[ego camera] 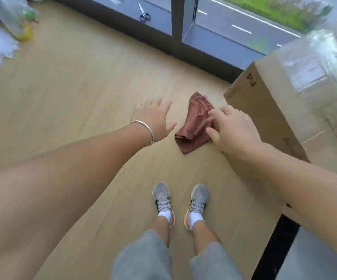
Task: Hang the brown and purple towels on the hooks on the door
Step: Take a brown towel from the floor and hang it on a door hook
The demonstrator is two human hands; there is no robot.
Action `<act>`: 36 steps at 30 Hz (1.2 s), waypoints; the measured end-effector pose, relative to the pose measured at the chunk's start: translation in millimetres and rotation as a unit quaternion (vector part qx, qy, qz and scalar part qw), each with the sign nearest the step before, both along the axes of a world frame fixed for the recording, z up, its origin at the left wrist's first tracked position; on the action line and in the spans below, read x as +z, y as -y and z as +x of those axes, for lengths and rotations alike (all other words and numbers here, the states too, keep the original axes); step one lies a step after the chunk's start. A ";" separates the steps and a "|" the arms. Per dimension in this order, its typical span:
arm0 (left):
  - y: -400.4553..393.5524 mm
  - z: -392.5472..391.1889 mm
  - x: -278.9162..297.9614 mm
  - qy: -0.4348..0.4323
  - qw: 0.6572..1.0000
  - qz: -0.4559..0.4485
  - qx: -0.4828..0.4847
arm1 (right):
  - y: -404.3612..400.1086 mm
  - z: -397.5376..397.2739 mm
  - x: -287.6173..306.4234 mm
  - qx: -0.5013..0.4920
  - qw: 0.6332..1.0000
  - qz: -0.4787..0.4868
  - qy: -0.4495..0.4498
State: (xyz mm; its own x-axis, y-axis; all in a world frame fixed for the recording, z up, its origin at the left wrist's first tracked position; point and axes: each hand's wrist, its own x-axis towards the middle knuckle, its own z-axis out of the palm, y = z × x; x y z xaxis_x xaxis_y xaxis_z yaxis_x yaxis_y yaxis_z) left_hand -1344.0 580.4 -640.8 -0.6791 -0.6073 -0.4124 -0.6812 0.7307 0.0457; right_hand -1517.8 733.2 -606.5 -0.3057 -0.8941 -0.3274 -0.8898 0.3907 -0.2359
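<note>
A crumpled brown towel (195, 124) lies on the wooden floor just in front of my feet, beside a cardboard box. My right hand (232, 128) reaches down over the towel's right edge with its fingers spread; whether it touches the cloth I cannot tell. My left hand (153, 118), with a bracelet on the wrist, hovers open a little to the left of the towel and holds nothing. A tiny pale purple patch shows at the towel's far tip; the purple towel itself, the hooks and the door are not visible.
A large cardboard box (264, 110) stands at the right, close to the towel. Dark-framed floor-length windows (175, 37) run along the back, with scissors (143, 13) on the sill. Plastic bags (8, 23) sit at the far left. My shoes (180, 201) stand below the towel.
</note>
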 end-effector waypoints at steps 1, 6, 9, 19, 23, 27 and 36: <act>-3.0 3.1 -29.7 0.012 1.000 0.012 0.003 | -3.7 0.9 -29.5 0.004 1.000 0.023 0.012; -20.5 12.0 -181.1 0.049 0.998 0.046 -0.002 | -20.6 -0.1 -181.3 -0.020 0.994 0.104 0.038; -26.8 3.7 -271.8 0.048 0.997 0.059 -0.010 | -15.9 -3.3 -274.3 -0.030 0.988 0.151 0.025; 30.0 -105.5 -514.3 0.001 0.999 0.002 -0.051 | 76.5 -79.1 -527.8 -0.033 0.991 0.106 -0.070; 56.2 -152.9 -556.8 -0.065 0.997 -0.017 -0.028 | 119.6 -123.6 -577.8 -0.048 0.986 0.104 -0.121; 55.8 -158.4 -574.8 -0.109 0.993 0.042 -0.014 | 138.1 -139.1 -589.8 -0.086 0.981 0.124 -0.123; 43.2 -64.9 -553.7 -0.160 0.977 0.054 0.126 | 108.0 -93.1 -553.1 -0.040 0.992 0.041 -0.113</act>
State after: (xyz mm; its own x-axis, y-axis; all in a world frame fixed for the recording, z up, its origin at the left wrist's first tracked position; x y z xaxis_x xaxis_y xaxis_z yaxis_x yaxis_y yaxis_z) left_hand -1408.8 537.2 -1194.5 -0.6178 -0.7369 -0.2744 -0.7774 0.5198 0.3542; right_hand -1610.9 625.2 -1159.5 -0.4479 -0.8372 -0.3139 -0.8820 0.4713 0.0015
